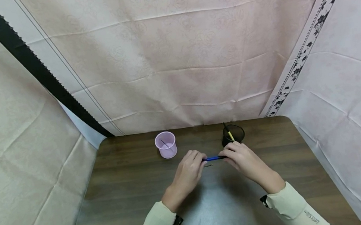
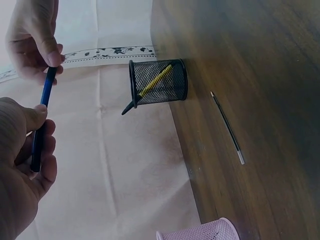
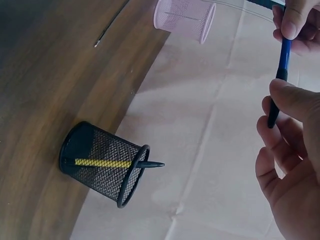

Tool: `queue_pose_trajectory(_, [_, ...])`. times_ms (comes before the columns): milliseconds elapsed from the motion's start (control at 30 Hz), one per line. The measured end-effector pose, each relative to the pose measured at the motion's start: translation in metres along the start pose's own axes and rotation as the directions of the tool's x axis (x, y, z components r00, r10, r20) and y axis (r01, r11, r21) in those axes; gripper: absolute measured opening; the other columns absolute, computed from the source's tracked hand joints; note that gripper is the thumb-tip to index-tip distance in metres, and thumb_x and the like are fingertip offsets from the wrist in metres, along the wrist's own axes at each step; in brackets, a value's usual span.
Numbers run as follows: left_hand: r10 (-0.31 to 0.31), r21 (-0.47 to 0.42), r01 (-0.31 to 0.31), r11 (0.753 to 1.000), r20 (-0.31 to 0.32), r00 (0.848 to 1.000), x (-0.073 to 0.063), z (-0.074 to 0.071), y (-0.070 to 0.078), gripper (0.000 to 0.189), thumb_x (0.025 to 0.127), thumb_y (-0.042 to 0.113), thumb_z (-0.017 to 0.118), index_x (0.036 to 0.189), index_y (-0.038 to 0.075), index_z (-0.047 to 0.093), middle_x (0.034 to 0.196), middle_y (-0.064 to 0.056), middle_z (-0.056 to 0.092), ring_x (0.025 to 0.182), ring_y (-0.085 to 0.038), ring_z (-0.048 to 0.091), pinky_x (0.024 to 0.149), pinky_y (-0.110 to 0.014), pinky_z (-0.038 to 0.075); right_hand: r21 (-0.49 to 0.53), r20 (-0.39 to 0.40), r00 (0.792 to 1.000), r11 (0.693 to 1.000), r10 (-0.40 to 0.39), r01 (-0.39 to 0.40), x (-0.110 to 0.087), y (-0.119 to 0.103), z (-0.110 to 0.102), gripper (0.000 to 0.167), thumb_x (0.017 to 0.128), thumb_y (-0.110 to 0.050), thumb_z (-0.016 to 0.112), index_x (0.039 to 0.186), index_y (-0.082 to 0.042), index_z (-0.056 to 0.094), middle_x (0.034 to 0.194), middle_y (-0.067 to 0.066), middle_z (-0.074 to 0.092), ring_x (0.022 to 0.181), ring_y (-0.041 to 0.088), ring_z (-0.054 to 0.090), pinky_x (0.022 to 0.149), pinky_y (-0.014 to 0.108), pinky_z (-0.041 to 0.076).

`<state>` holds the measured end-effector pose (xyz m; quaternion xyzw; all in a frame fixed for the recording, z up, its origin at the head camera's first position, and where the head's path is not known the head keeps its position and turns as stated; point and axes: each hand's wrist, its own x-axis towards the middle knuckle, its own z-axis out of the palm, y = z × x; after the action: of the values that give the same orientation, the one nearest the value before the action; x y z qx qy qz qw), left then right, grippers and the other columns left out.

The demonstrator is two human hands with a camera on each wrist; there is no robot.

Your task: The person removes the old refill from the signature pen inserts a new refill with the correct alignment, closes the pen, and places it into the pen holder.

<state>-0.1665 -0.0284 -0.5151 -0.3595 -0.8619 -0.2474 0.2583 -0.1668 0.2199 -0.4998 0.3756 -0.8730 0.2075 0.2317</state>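
A blue pen with black ends [image 1: 214, 158] is held level between both hands over the table. My left hand [image 1: 190, 167] grips one end, thumb on top and fingers curled beneath. The right hand [image 1: 241, 157] pinches the tapered black end between thumb and fingers. In the right wrist view, the pen's pointed tip [image 3: 272, 120] shows past the thumb. On the wooden table lies a thin ink refill [image 2: 227, 125] with a dark middle and a pale end, below the pen in the head view.
A black mesh cup [image 3: 107, 185] holding a yellow pen with a black tip [image 3: 154, 164] stands beyond the right hand. Farther left stands a pink mesh cup [image 1: 167, 151] with a thin dark stick inside. Cloth [image 1: 173, 53] hangs along the table's back edge.
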Motion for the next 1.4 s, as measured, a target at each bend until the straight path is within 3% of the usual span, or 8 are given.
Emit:
queue_pose_trajectory(200, [-0.012, 0.038, 0.012, 0.999, 0.005, 1.000, 0.001, -0.001, -0.002, 0.016, 0.092, 0.015, 0.079, 0.103, 0.009, 0.069, 0.093, 0.001, 0.066, 0.086, -0.017, 0.061, 0.074, -0.031, 0.051, -0.027, -0.002, 0.999, 0.999, 0.034, -0.034, 0.001, -0.001, -0.001, 0.022, 0.083, -0.007, 0.085, 0.102, -0.013, 0.075, 0.097, -0.001, 0.065, 0.089, 0.017, 0.061, 0.073, 0.037, 0.050])
queue_pose_trajectory(333, [-0.038, 0.041, 0.037, 0.998, 0.023, 0.999, -0.001, -0.002, -0.007, 0.021, 0.091, 0.018, 0.080, 0.106, 0.009, 0.068, 0.096, 0.000, 0.067, 0.088, -0.017, 0.061, 0.078, -0.031, 0.052, -0.063, -0.033, 0.999, 0.997, 0.032, -0.034, 0.000, 0.004, -0.002, 0.022, 0.081, -0.006, 0.086, 0.100, -0.013, 0.076, 0.092, -0.002, 0.064, 0.085, 0.018, 0.059, 0.070, 0.036, 0.048])
queue_pose_trajectory(633, [-0.129, 0.042, 0.129, 0.991, 0.014, 0.992, -0.016, -0.006, -0.028, 0.047, 0.094, 0.026, 0.078, 0.131, 0.003, 0.062, 0.120, -0.009, 0.068, 0.111, -0.025, 0.065, 0.099, -0.040, 0.054, -0.139, -0.072, 0.994, 0.986, 0.085, -0.094, -0.002, 0.030, -0.017, 0.020, 0.083, -0.005, 0.083, 0.100, -0.013, 0.074, 0.095, 0.001, 0.064, 0.085, 0.024, 0.058, 0.069, 0.040, 0.045])
queue_pose_trajectory(800, [-0.165, 0.066, 0.163, 0.984, 0.032, 0.986, -0.027, -0.004, -0.041, 0.060, 0.092, 0.031, 0.080, 0.140, 0.002, 0.057, 0.135, -0.015, 0.063, 0.125, -0.030, 0.062, 0.105, -0.049, 0.051, -0.178, -0.077, 0.991, 0.977, 0.105, -0.118, -0.003, 0.053, -0.026, 0.017, 0.085, -0.005, 0.081, 0.099, -0.011, 0.074, 0.097, 0.004, 0.066, 0.086, 0.028, 0.059, 0.070, 0.043, 0.045])
queue_pose_trajectory(900, [-0.164, 0.083, 0.160, 0.984, 0.045, 0.985, -0.034, 0.000, -0.048, 0.069, 0.089, 0.035, 0.081, 0.144, 0.002, 0.055, 0.143, -0.018, 0.058, 0.131, -0.034, 0.058, 0.104, -0.054, 0.050, -0.198, -0.075, 0.990, 0.972, 0.116, -0.129, -0.004, 0.067, -0.030, 0.016, 0.086, -0.004, 0.080, 0.099, -0.010, 0.074, 0.097, 0.006, 0.066, 0.088, 0.031, 0.060, 0.070, 0.045, 0.045])
queue_pose_trajectory(1100, [-0.110, 0.155, 0.092, 0.984, 0.114, 0.987, -0.054, 0.010, -0.060, 0.079, 0.092, 0.044, 0.075, 0.151, 0.001, 0.047, 0.154, -0.023, 0.048, 0.137, -0.040, 0.053, 0.106, -0.058, 0.047, -0.246, -0.056, 0.988, 0.957, 0.147, -0.157, -0.007, 0.093, -0.034, 0.016, 0.086, -0.002, 0.080, 0.099, -0.008, 0.074, 0.095, 0.008, 0.066, 0.087, 0.033, 0.060, 0.068, 0.046, 0.044])
queue_pose_trajectory(1233, [-0.113, 0.214, 0.069, 0.974, 0.205, 0.972, -0.068, 0.013, -0.063, 0.082, 0.095, 0.051, 0.067, 0.157, 0.004, 0.040, 0.161, -0.022, 0.039, 0.145, -0.039, 0.045, 0.114, -0.057, 0.040, -0.283, -0.028, 0.983, 0.941, 0.183, -0.183, -0.008, 0.105, -0.033, 0.016, 0.086, -0.003, 0.080, 0.100, -0.008, 0.075, 0.095, 0.008, 0.065, 0.086, 0.033, 0.058, 0.068, 0.045, 0.043])
queue_pose_trajectory(1400, [-0.158, 0.252, 0.075, 0.965, 0.326, 0.932, -0.081, 0.017, -0.065, 0.083, 0.098, 0.057, 0.059, 0.162, 0.011, 0.033, 0.168, -0.017, 0.029, 0.151, -0.038, 0.037, 0.120, -0.058, 0.034, -0.321, -0.007, 0.971, 0.919, 0.240, -0.229, -0.011, 0.116, -0.032, 0.017, 0.084, -0.002, 0.081, 0.099, -0.008, 0.076, 0.093, 0.009, 0.065, 0.085, 0.033, 0.058, 0.066, 0.044, 0.042])
